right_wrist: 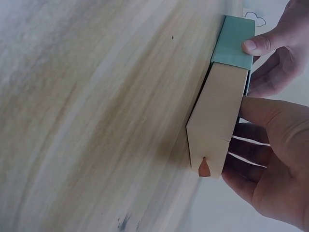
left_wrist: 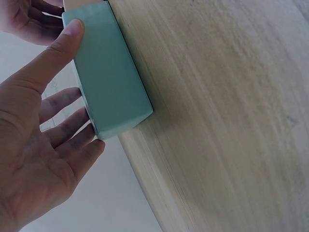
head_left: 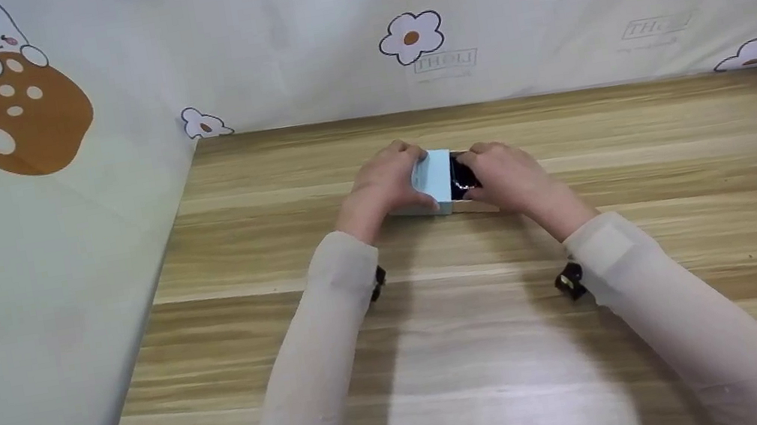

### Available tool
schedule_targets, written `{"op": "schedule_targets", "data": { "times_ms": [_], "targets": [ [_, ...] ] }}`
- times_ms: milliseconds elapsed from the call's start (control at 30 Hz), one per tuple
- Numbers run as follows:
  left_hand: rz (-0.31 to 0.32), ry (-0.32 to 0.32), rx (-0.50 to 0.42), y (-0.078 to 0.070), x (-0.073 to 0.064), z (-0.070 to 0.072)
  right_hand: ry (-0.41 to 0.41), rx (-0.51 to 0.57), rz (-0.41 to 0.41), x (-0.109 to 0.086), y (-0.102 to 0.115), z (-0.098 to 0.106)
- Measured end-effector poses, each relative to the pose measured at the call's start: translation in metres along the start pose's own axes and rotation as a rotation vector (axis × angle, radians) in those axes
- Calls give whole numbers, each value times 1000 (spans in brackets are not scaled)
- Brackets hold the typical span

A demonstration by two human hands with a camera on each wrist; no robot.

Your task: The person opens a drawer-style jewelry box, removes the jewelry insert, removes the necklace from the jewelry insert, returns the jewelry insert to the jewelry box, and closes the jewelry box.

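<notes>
The left hand (head_left: 385,185) grips a blue cover (head_left: 434,173), its thumb against the long near side and the other fingers reaching over to the far side; their tips are hidden behind the cover in the left wrist view. The fingers of the right hand (head_left: 509,176) bend over the open part of a tan tray (right_wrist: 217,101), which sticks out from the right end of the cover. The thumb lies at the tray's near edge, but its tip and those of the other fingers are out of sight, so whether they pinch anything cannot be told.

Between this hand and the cover, a dark, shiny thing (head_left: 462,176) shows in the tray; the hand covers part of it, and what it is cannot be made out. A small orange tab (right_wrist: 204,167) sits on the tray's outer end.

The cover and tray rest together on the desk (head_left: 491,347), toward its back edge. Pale sleeves (head_left: 341,264) run out of the frame at the bottom. Behind the desk, a printed sheet (head_left: 291,44) has faint, blurred lettering, and its upper pictures are cut off.
</notes>
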State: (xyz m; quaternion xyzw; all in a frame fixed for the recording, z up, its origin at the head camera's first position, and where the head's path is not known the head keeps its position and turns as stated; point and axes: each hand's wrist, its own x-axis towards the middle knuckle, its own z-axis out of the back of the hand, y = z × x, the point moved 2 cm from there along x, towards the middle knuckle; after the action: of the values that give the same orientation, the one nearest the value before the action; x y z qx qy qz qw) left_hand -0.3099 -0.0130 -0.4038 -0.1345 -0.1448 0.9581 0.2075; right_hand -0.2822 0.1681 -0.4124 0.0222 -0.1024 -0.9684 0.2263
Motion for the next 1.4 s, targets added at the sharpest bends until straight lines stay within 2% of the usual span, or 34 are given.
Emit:
{"op": "schedule_targets", "data": {
  "times_ms": [867, 1167, 1400],
  "targets": [
    [13, -1, -16, 0, -1, 0, 30, -60, -6, 8, -1, -8],
    [-2, 1, -3, 0, -1, -1, -21, -99, 23, 5, 0, -10],
    [19, 0, -23, 1, 0, -1, -53, -91, 33, 5, 1, -10]
  ]
}}
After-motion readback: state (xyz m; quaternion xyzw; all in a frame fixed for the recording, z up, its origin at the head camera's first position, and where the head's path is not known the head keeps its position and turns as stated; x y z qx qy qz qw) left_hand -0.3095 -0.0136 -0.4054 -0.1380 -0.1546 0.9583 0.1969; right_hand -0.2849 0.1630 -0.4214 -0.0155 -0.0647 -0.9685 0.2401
